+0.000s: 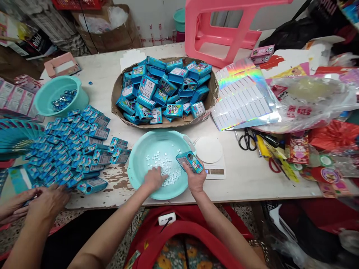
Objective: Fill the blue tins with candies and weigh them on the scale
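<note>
Lying against half-curled left hand (153, 179), hold unclear, white tablets (173, 176), right hand (195, 180) clasping blue box (191, 161)

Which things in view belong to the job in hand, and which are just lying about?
In the job:
- turquoise basin with white pellets, left hand among them
- blue box in right hand
- probably the cardboard tray of similar boxes

Apparently lying about:
- black scissors
- pink plastic stool
- shiny sheet

Probably a packing workshop: scale (211, 155), heaped blue boxes (166, 88), cluttered worktable (252, 183).
</note>
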The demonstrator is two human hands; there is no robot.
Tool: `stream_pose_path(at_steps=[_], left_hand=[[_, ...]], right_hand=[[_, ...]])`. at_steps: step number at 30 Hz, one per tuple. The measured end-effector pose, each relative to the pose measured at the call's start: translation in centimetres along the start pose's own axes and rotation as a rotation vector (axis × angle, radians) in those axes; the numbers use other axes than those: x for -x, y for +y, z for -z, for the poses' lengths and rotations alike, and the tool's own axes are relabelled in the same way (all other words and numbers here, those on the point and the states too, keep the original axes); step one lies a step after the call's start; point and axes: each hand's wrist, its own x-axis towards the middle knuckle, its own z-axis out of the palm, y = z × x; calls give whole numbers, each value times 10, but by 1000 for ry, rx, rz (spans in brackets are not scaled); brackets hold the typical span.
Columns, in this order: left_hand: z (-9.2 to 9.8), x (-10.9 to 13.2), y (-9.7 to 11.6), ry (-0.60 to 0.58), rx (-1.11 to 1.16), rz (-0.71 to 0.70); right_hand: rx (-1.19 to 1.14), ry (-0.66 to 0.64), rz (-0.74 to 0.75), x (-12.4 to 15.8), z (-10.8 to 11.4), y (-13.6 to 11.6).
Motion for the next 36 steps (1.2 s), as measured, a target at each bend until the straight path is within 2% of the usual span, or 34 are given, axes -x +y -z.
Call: stream_pose_path(at_steps=[2,4,7,9,13,16,19,22,24,28,30,33,36], left_hand=[[-9,8,21,-162,57,-5],[-17,8,43,-248,151,-64],[-27,-3,68,-248,358,-146],[-32,-11,75,-237,450,-164],[-27,-16,63,-290,619,-144],[-8,-13,37,-361,743,-126],[15,-13,11,-421,1096,-73],[35,-13,3,-296,1523,85],[48,-7,10,-187,1633,98],[73,14,38,-78,1819,-173],[79,23,51,45,1833,-298],[79,28,63,261,1793,-328],[74,27,68,358,1779,-299]], right_hand=[[3,29,-2,0,0,2],[-5,34,-8,0,0,3],[-21,33,-25,-1,-1,5],[-16,31,-30,-1,-2,5],[14,4,-2,-2,4,-3],[41,-31,38,0,14,-17],[18,-107,101,5,21,-29],[70,-216,101,13,17,-31],[178,-281,101,18,11,-28],[380,-382,199,27,-2,-23],[441,-429,253,30,-6,-25],[485,-455,292,33,-9,-30],[494,-442,309,33,-9,-32]])
